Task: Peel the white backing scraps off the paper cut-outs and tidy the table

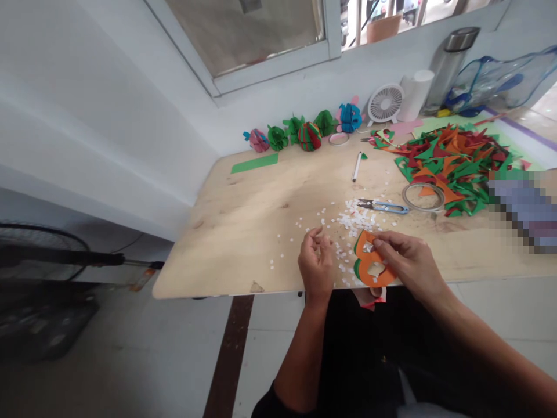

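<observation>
In the head view, the orange and green paper cutout (369,258) is in the right hand (409,255), over the near edge of the desk (243,232) and just above some of the scattered white bits (359,217). That hand's grip is pinched on the cutout, with thumb and fingers at its right side. The left hand (317,258) is beside it, apart from the paper, fingers loosely curled; I cannot tell whether its grip has a tiny scrap in it. Blue-handled snips (387,207) and a roll of tape (423,197) lie just beyond.

The cutout looks like layered paper, orange over green, so I would judge it very light, bendy and not slippery. The narrow bands round its two openings are likely the weak spots, apt to crease or tear if pulled. A flat pinch on the wider band between the openings, or along the solid outer edge, should hold it best, with only light pressure
</observation>
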A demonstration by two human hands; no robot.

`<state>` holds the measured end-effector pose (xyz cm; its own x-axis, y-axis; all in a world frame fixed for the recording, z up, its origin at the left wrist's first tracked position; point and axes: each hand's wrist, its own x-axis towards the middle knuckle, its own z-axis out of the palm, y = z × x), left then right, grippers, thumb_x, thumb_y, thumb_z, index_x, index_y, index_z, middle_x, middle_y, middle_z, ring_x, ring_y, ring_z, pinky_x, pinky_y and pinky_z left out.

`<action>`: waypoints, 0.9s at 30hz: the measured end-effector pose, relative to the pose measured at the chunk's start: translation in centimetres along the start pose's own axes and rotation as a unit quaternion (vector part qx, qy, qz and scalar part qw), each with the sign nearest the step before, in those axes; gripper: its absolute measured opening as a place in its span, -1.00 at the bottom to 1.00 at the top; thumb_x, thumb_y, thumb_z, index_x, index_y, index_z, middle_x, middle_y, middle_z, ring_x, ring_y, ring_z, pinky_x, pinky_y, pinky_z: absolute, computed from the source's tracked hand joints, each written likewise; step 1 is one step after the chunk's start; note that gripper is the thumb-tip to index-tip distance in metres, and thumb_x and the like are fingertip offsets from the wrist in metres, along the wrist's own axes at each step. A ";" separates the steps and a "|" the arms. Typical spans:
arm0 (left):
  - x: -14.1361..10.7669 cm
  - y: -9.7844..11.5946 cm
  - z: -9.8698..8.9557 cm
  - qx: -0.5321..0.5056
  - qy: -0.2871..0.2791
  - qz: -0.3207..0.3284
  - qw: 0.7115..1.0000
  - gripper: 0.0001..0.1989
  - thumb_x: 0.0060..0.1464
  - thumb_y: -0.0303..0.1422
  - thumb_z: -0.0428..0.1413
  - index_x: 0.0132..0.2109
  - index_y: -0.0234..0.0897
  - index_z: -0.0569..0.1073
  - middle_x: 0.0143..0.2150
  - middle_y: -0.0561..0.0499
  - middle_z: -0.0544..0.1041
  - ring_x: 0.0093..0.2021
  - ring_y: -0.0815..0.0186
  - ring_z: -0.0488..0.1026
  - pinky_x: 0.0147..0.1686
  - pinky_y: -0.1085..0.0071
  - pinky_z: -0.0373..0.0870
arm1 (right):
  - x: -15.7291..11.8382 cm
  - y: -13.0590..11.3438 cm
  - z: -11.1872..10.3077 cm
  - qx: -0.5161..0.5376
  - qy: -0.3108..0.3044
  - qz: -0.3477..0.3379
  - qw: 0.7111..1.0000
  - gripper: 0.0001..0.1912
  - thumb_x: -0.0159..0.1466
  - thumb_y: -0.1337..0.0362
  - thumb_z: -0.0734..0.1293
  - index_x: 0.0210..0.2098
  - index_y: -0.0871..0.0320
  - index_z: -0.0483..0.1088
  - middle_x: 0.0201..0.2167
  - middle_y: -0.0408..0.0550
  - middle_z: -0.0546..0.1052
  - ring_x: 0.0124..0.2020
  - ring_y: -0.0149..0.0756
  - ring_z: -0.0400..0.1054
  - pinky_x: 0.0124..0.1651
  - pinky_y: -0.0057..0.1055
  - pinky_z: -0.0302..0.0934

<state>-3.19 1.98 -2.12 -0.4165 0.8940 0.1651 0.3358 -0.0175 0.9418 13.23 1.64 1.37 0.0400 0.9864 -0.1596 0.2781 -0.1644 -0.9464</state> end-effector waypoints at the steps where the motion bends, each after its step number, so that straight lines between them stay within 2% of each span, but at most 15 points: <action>1: 0.0 0.1 -0.1 0.014 -0.002 0.022 1.000 -0.80 0.13 -0.31 0.05 -0.18 -0.26 0.52 -0.28 -0.06 0.57 -0.18 0.25 0.49 -0.08 0.28 0.38 | 0.0 0.1 0.0 0.008 0.002 0.003 1.000 -0.66 0.15 0.04 0.30 -0.37 0.21 0.51 -0.63 -0.11 0.48 -0.61 -0.30 0.35 -0.56 -0.45 0.23; 3: -0.1 0.5 -0.3 0.034 -0.004 0.057 0.998 -0.84 0.09 -0.31 0.09 -0.33 -0.26 0.53 -0.20 -0.09 0.55 -0.08 0.21 0.46 0.01 0.24 0.33 | 0.1 0.2 0.1 0.016 0.008 -0.003 1.000 -0.67 0.15 0.05 0.31 -0.35 0.21 0.52 -0.61 -0.11 0.50 -0.61 -0.31 0.36 -0.56 -0.45 0.24; 4: -0.1 0.7 -0.3 0.032 -0.009 0.054 0.998 -0.84 0.08 -0.30 0.11 -0.37 -0.26 0.53 -0.21 -0.09 0.55 -0.09 0.21 0.46 0.00 0.24 0.33 | 0.2 0.2 0.1 0.016 0.014 -0.011 1.000 -0.68 0.16 0.06 0.31 -0.35 0.21 0.53 -0.60 -0.11 0.51 -0.61 -0.32 0.36 -0.56 -0.45 0.24; 6: -0.4 1.2 -0.3 -0.005 -0.038 0.010 0.999 -0.83 0.06 -0.26 0.14 -0.29 -0.28 0.53 -0.25 -0.07 0.56 -0.17 0.24 0.48 -0.07 0.27 0.38 | 0.3 0.2 0.3 0.010 0.021 -0.031 0.999 -0.69 0.16 0.09 0.32 -0.36 0.22 0.54 -0.60 -0.11 0.52 -0.61 -0.33 0.36 -0.56 -0.46 0.24; 8: -0.8 1.7 0.0 -0.070 -0.097 -0.051 0.991 -0.72 0.04 -0.22 0.18 -0.14 -0.29 0.53 -0.25 -0.07 0.57 -0.24 0.28 0.50 -0.16 0.33 0.41 | 0.4 0.1 0.4 0.010 0.019 -0.042 0.999 -0.69 0.17 0.10 0.32 -0.35 0.23 0.56 -0.60 -0.10 0.52 -0.61 -0.33 0.36 -0.58 -0.46 0.23; 10: -1.2 2.2 0.5 -0.146 -0.167 -0.098 0.970 -0.63 0.00 -0.23 0.21 -0.05 -0.30 0.50 -0.25 -0.08 0.59 -0.27 0.29 0.52 -0.24 0.38 0.43 | 0.6 0.0 0.5 0.017 0.009 -0.046 0.999 -0.68 0.18 0.10 0.31 -0.32 0.23 0.56 -0.59 -0.09 0.53 -0.61 -0.33 0.36 -0.60 -0.47 0.21; 12: -1.4 2.6 1.0 -0.206 -0.203 -0.131 0.948 -0.64 -0.05 -0.31 0.23 -0.07 -0.32 0.49 -0.28 -0.07 0.59 -0.31 0.31 0.53 -0.29 0.42 0.44 | 0.7 0.0 0.5 0.035 0.001 -0.046 0.998 -0.67 0.19 0.09 0.31 -0.29 0.22 0.56 -0.53 -0.06 0.56 -0.58 -0.31 0.39 -0.59 -0.47 0.23; 14: -1.4 2.8 1.3 -0.236 -0.192 -0.147 0.941 -0.69 -0.08 -0.37 0.22 -0.12 -0.33 0.50 -0.31 -0.05 0.60 -0.36 0.34 0.52 -0.33 0.44 0.45 | 0.8 0.1 0.5 0.061 -0.006 -0.046 0.997 -0.67 0.19 0.08 0.32 -0.26 0.21 0.56 -0.47 -0.04 0.59 -0.50 -0.27 0.44 -0.52 -0.45 0.28; 17: -1.1 2.9 1.4 -0.233 -0.137 -0.143 0.952 -0.73 -0.08 -0.40 0.20 -0.15 -0.33 0.50 -0.33 -0.03 0.60 -0.39 0.35 0.51 -0.36 0.46 0.44 | 0.6 0.4 0.3 0.090 -0.026 -0.040 0.995 -0.66 0.17 0.07 0.35 -0.21 0.19 0.54 -0.37 -0.02 0.62 -0.36 -0.20 0.50 -0.33 -0.37 0.36; 19: -0.9 2.7 1.4 -0.227 -0.109 -0.132 0.959 -0.72 -0.07 -0.39 0.19 -0.14 -0.33 0.49 -0.31 -0.04 0.60 -0.35 0.33 0.54 -0.34 0.45 0.45 | 0.3 0.5 0.2 0.102 -0.050 -0.034 0.993 -0.66 0.16 0.07 0.37 -0.21 0.19 0.53 -0.35 -0.02 0.63 -0.32 -0.19 0.51 -0.26 -0.35 0.37; 23: -0.9 2.2 1.5 -0.207 -0.105 -0.095 0.968 -0.69 0.00 -0.40 0.14 -0.06 -0.32 0.44 -0.25 -0.08 0.60 -0.28 0.30 0.56 -0.25 0.40 0.46 | -0.2 0.8 0.4 0.119 -0.105 -0.014 0.987 -0.70 0.17 0.06 0.36 -0.31 0.18 0.51 -0.53 -0.09 0.57 -0.50 -0.27 0.45 -0.44 -0.40 0.31; 25: -1.2 2.2 1.3 -0.147 -0.088 -0.047 0.984 -0.63 0.05 -0.40 0.12 0.04 -0.30 0.39 -0.19 -0.10 0.58 -0.23 0.28 0.54 -0.22 0.37 0.45 | -0.2 0.9 0.5 0.111 -0.091 -0.017 0.990 -0.71 0.16 0.05 0.36 -0.37 0.18 0.50 -0.56 -0.10 0.55 -0.55 -0.29 0.41 -0.49 -0.42 0.27; 27: -1.7 2.4 1.0 -0.046 -0.026 0.057 0.997 -0.66 0.08 -0.41 0.12 0.03 -0.25 0.41 -0.12 -0.12 0.55 -0.13 0.24 0.49 -0.14 0.30 0.42 | -0.1 1.0 0.6 0.097 -0.068 -0.026 0.993 -0.71 0.16 0.06 0.35 -0.40 0.18 0.50 -0.54 -0.09 0.55 -0.53 -0.29 0.41 -0.47 -0.42 0.27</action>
<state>-0.84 0.86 -0.38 -0.3353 0.9056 0.2598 0.2993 -0.1591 0.9408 12.98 1.41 0.26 -0.1028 0.9857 -0.1336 0.0860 -0.1250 -0.9884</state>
